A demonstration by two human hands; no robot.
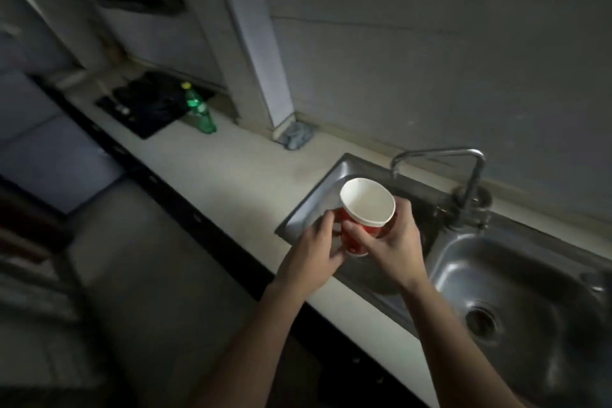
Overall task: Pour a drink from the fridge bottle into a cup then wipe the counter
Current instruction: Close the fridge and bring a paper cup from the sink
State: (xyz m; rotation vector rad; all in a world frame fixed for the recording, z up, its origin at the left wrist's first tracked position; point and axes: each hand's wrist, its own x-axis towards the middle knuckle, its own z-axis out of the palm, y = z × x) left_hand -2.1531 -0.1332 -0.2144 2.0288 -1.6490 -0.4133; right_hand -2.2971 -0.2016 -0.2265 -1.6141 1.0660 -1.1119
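A red paper cup (366, 205) with a white inside is held tilted above the left sink basin, its mouth facing up toward me. My right hand (390, 252) wraps around its right side. My left hand (313, 252) grips its lower left side. The cup looks empty. A green plastic bottle (198, 109) with a yellow cap stands far off on the pale counter (238, 182), beside the black cooktop. A crumpled grey cloth (296, 135) lies on the counter against the wall, at the foot of a pillar.
A steel double sink (516, 278) fills the right side, with a bent tap (470, 182) behind it. A black cooktop (149, 103) sits at the counter's far left. The counter has a dark front edge; a range hood hangs at the upper left.
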